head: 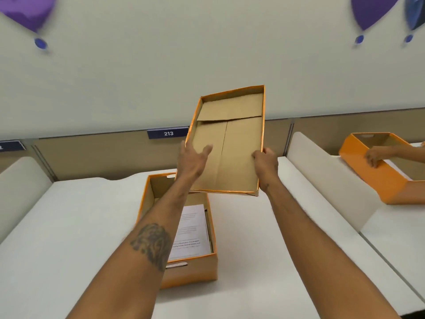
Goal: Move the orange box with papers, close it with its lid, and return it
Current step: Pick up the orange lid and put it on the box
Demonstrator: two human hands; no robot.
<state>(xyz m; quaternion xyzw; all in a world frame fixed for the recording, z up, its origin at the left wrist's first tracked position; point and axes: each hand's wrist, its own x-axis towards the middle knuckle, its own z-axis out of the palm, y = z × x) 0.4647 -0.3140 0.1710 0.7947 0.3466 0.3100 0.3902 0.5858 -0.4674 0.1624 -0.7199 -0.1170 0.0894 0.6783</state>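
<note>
Two bare forearms reach up from the bottom edge of the frame, the left one tattooed; beneath them, low and centre-left, an open orange box (194,269) sits on a white table (69,226), its lid off; a stack of printed papers (192,229) lies inside against the right wall, partly hidden by the left forearm.

Above the box, in the middle of the frame, the orange lid (230,143) is held in the air, tilted so its brown cardboard inside faces the camera, its near edge overhanging the far end of the box; the right hand (265,163) is clamped on the lid's lower right rim, thumb on the inside; the left hand (193,158) lies at the lid's left edge with fingers spread apart and loose, thumb over the inner face; whether it grips the rim cannot be told.

At the right edge, past a white divider (322,171), another person's hand (376,156) rests on the rim of a second orange box (377,178); behind the table, a beige partition carries a dark label reading 213 (168,133); blurred purple shapes (30,10) mark the wall's upper corners.
</note>
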